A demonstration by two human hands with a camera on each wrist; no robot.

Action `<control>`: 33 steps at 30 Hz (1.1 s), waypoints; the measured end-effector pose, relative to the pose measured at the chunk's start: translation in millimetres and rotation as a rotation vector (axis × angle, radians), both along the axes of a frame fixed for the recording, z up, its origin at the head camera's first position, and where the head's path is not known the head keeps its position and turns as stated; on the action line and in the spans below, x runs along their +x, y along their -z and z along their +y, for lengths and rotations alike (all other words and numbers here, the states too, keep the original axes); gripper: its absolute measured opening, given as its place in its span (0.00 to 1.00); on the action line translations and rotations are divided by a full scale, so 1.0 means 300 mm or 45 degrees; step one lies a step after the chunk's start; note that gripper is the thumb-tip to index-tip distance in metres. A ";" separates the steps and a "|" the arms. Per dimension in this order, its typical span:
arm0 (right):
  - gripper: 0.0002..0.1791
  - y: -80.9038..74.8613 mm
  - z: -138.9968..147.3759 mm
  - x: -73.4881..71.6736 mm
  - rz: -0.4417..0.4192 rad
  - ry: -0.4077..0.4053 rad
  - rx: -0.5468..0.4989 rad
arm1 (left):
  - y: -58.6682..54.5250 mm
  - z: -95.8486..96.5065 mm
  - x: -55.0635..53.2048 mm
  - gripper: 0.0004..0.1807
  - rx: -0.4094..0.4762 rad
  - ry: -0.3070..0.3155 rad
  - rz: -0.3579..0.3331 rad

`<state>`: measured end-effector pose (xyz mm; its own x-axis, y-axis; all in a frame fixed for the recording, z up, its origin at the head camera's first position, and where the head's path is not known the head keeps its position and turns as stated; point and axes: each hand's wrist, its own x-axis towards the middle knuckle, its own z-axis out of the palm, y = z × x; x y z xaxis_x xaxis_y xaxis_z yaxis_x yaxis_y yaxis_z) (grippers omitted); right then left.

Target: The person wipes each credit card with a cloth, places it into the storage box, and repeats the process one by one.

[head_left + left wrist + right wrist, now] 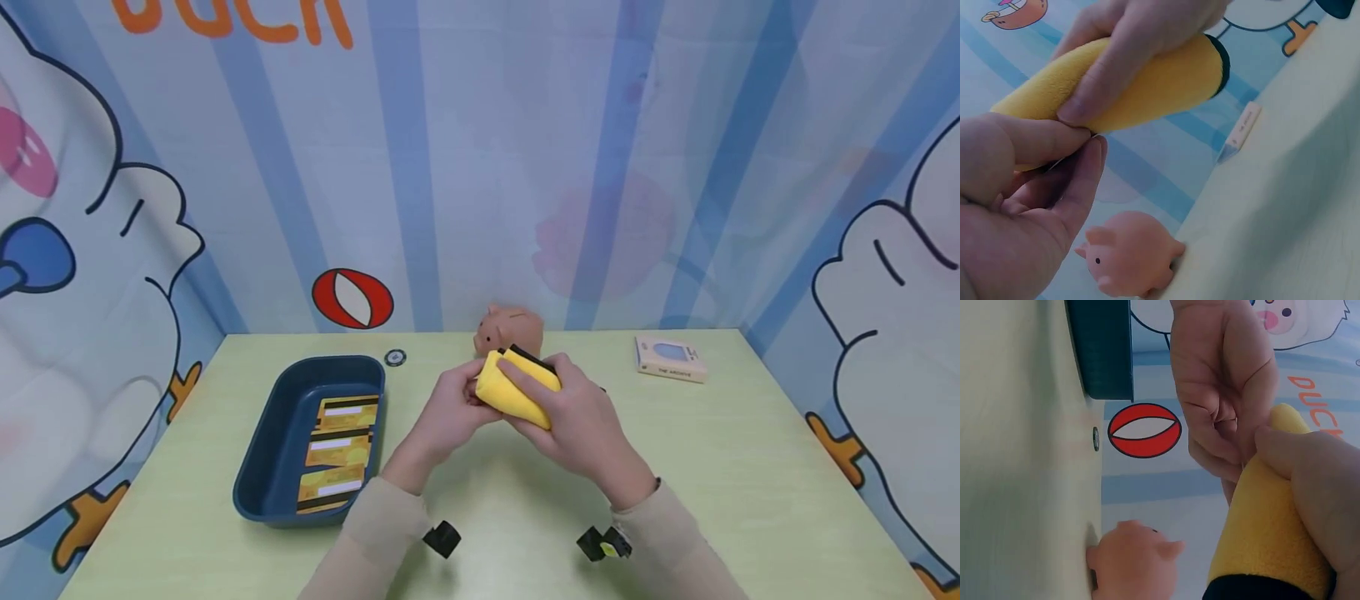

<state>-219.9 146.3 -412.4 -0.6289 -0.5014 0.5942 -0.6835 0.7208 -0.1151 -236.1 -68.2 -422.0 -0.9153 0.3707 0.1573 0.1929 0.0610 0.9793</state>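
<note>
Both hands hold a soft yellow fabric pouch [517, 388] with a black edge, raised over the table in front of the pink piggy bank [528, 328]. My right hand [581, 412] grips its body, thumb pressed along one side in the left wrist view. At the other end, my left hand [455, 408] pinches with thumb and index finger right at the pouch's edge. A thin bright line shows beside those fingertips in the left wrist view; I cannot tell what it is. The left hand's remaining fingers are curled beneath.
To the left stands a dark blue tray [258, 467] with three gold cards [337, 452] in a column along its right side. A small round chip [395, 357] lies behind it. A small pale box [670, 359] is at the back right. Printed fabric walls [480, 167] enclose the table [750, 483].
</note>
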 end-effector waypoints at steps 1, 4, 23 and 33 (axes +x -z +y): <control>0.38 0.002 -0.002 -0.002 0.012 0.000 0.011 | -0.005 -0.004 0.002 0.33 0.012 -0.002 -0.011; 0.38 0.006 -0.005 -0.006 0.042 0.002 0.040 | -0.013 -0.012 0.004 0.33 0.056 -0.020 -0.044; 0.39 -0.001 0.032 -0.022 0.027 0.043 0.064 | -0.042 -0.070 0.016 0.32 0.206 -0.130 -0.135; 0.40 -0.009 0.072 -0.031 0.002 0.028 0.070 | -0.051 -0.087 0.016 0.31 0.241 -0.163 -0.145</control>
<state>-229.2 167.9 -409.6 -0.6393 -0.5192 0.5672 -0.6673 0.7411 -0.0738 -231.2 -94.3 -406.6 -0.9688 0.2242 0.1061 0.0833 -0.1088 0.9906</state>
